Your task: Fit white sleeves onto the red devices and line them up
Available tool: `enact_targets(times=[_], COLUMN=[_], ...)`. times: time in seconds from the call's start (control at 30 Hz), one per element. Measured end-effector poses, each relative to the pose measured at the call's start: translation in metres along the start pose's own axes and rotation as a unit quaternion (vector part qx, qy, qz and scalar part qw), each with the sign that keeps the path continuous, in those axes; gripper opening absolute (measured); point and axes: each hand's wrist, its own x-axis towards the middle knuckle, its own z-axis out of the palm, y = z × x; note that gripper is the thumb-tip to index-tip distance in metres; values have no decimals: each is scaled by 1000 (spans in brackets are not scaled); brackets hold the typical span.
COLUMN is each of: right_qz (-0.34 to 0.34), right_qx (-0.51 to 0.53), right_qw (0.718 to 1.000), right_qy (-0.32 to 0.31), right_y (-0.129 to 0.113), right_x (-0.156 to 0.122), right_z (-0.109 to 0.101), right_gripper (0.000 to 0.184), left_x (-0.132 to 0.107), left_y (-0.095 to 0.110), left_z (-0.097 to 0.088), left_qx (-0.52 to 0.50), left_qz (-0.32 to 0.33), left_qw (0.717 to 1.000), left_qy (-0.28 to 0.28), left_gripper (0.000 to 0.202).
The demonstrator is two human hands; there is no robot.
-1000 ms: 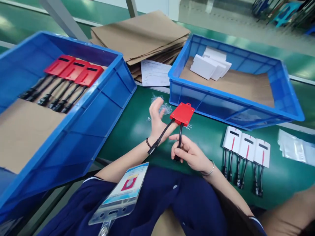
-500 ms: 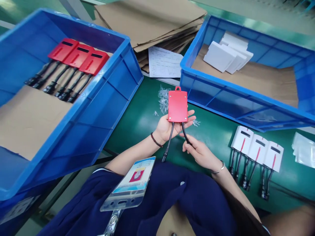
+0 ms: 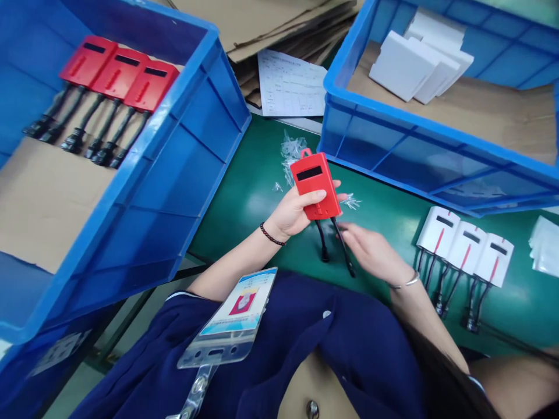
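A red plastic box with two cables (image 3: 331, 205) rests in my left hand (image 3: 293, 210), the thumb pressed across its front and the fingers behind it. Its dark window strip and hanging loop point away from me, and two short black cables (image 3: 345, 250) dangle from its near end. Beside the right-hand cable, my right hand (image 3: 369, 251) has its fingers stretched towards it. Those fingertips are blurred, and whether they touch the cable I cannot tell. Small clear plastic pieces (image 3: 292, 152) lie on the green table behind the box.
At left, a blue crate (image 3: 205, 110) holds red cabled boxes (image 3: 117, 71) on cardboard. Another blue crate (image 3: 419, 169) at right contains white boxes (image 3: 402, 67). White-wrapped cabled boxes (image 3: 465, 244) and clear bags (image 3: 545, 244) lie at right. Behind are a printed sheet (image 3: 292, 84) and stacked cardboard (image 3: 283, 20).
The red box has been turned over from its plain screwed back to its windowed front. My left thumb now lies over it. My right hand has come off the cable and shifted right.
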Motion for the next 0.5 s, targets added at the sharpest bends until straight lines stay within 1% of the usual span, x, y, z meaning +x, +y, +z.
enact_targets(times=[0.07, 0.1, 0.17, 0.2, 0.23, 0.3, 0.4, 0.5], right_qz=[11, 2, -59, -97, -130, -168, -165, -152], right_qx=[-5, 5, 3, -13, -33, -72, -91, -67], right_qw=[993, 984, 955, 942, 933, 927, 936, 948], right_qy=[116, 179, 289, 320, 333, 326, 297, 270], right_y=[1, -1, -7, -10, -13, -17, -18, -16], right_x=[1, 2, 6, 10, 14, 22, 31, 35], right_z=[-11, -15, -22, -24, -25, -26, -25, -26], right_gripper=[30, 26, 18, 13, 10, 5, 3, 3], left_x=[-6, -8, -10, -11, -11, -10, -7, -5], left_y=[3, 3, 1, -1, -5, -12, -21, -23], left_z=[3, 6, 11, 13, 15, 18, 19, 19], left_qx=[57, 85, 129, 147, 162, 188, 233, 301], left_qz=[-22, -34, -59, -67, -69, -60, -42, -21], left_qw=[998, 995, 989, 986, 983, 978, 969, 951], left_qy=[-19, -25, -40, -50, -57, -67, -73, -71], left_gripper=[50, 55, 60, 63, 64, 64, 58, 57])
